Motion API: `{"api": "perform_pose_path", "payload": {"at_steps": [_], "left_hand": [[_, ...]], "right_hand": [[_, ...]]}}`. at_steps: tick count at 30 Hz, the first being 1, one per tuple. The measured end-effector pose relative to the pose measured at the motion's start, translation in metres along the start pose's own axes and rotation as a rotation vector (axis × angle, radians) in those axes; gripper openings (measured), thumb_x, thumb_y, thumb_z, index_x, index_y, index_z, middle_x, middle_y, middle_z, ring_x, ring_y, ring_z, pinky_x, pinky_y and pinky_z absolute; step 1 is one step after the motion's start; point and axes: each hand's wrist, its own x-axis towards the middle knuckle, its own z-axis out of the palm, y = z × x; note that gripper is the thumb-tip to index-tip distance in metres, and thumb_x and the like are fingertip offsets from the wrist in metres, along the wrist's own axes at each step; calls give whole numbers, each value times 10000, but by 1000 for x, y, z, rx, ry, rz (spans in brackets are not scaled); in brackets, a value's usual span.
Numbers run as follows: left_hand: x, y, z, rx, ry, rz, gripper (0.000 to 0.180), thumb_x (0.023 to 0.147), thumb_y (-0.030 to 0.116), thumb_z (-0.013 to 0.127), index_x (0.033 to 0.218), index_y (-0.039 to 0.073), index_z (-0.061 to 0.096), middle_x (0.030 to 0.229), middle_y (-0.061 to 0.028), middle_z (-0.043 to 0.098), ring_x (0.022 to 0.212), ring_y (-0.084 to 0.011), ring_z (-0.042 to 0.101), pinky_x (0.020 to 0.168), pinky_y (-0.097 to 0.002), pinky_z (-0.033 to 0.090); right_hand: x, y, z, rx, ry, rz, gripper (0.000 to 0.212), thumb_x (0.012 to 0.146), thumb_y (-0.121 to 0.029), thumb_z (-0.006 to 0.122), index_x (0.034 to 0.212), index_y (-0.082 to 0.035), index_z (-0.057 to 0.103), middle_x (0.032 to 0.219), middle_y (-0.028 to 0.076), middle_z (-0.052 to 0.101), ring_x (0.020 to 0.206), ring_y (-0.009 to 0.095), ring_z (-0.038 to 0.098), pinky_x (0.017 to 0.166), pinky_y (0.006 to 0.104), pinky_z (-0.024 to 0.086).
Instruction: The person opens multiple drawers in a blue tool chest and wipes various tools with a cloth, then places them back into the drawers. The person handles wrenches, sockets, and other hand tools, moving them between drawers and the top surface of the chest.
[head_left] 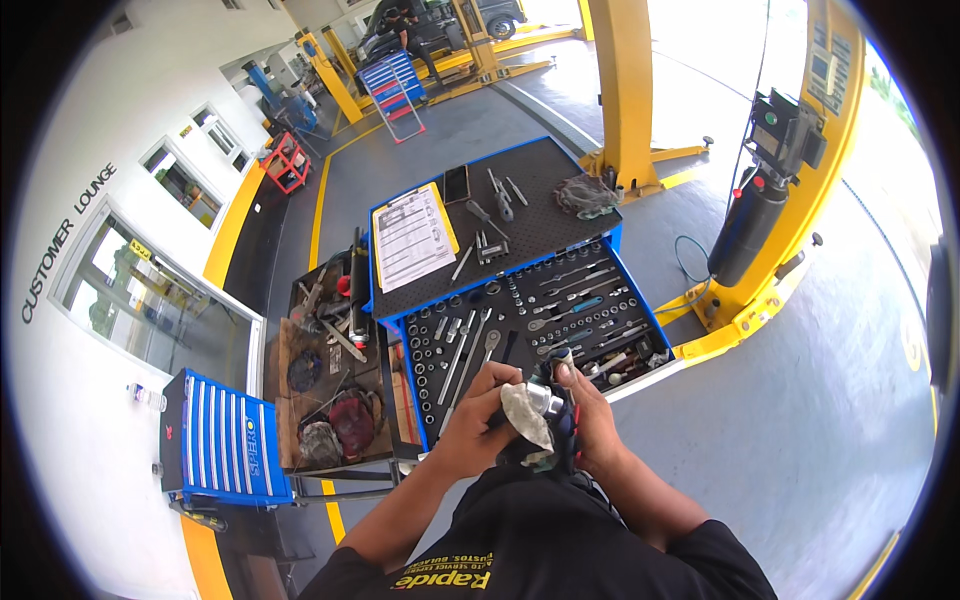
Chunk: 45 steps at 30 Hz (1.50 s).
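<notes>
Close to my body, my left hand [478, 425] is closed around a pale, stained rag [527, 418], pressed to a shiny chrome cylindrical piece [545, 398]. Beside it my right hand [595, 425] grips the dark tool [562, 372] that the chrome piece seems to belong to; its exact kind is hidden by the rag and my fingers. Just beyond both hands, a pulled-out blue drawer [411, 383] holds rows of sockets, ratchets [491, 345] and extension bars [452, 368]. My hands cover part of its near edge.
On the cart's black top [545, 225] lie a clipboard [412, 240], a phone [456, 184], several hand tools and a crumpled rag [587, 197]. A worn bench [290, 400] with parts and rags adjoins at left. Yellow lift posts [625, 100] stand beyond. Another person [415, 40] works far off.
</notes>
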Motion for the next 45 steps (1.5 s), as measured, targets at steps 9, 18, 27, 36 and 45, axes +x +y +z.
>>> {"api": "perform_pose_path", "payload": {"at_steps": [9, 18, 27, 36, 45], "left_hand": [[-22, -27, -4, -752, 77, -345, 347, 964, 128, 752, 1274, 19, 640, 1287, 29, 510, 1121, -60, 580, 918, -228, 491], [-23, -25, -3, -602, 25, -146, 319, 979, 171, 760, 1256, 33, 681, 1282, -11, 512, 1188, -109, 528, 1014, -287, 440], [-16, -17, -6, -132, 62, -54, 226, 958, 95, 750, 1169, 33, 696, 1234, -49, 546, 1174, -179, 535, 1032, -315, 421], [-27, -34, 2, -807, 171, -431, 361, 998, 71, 691, 1346, 42, 599, 1248, -4, 623, 1199, -125, 591, 1055, -303, 447], [-27, -38, 3, -747, 95, -325, 441, 967, 93, 692, 1384, 25, 568, 1217, -9, 649, 1130, -105, 645, 978, -296, 523]], "right_hand": [[-4, 1, -8, -385, -334, -264, 331, 1076, -231, 652, 1311, -54, 499, 1031, -7, 584, 917, 48, 527, 806, 241, 471], [-1, 20, -7, -316, -309, -484, 281, 1059, -249, 688, 1201, -49, 552, 1005, -25, 589, 918, 52, 528, 831, 233, 448], [1, 20, -3, -139, -87, -155, 389, 1105, -382, 593, 1275, -33, 576, 1102, 9, 644, 1007, 74, 585, 903, 257, 488], [-1, 7, -11, -451, -299, -288, 314, 1088, -224, 631, 1303, -28, 513, 1086, 20, 613, 1038, 76, 541, 909, 264, 480], [7, 18, -18, -486, -281, -477, 179, 1077, -179, 644, 1147, -44, 550, 1023, -9, 593, 926, 50, 514, 824, 234, 457]]}}
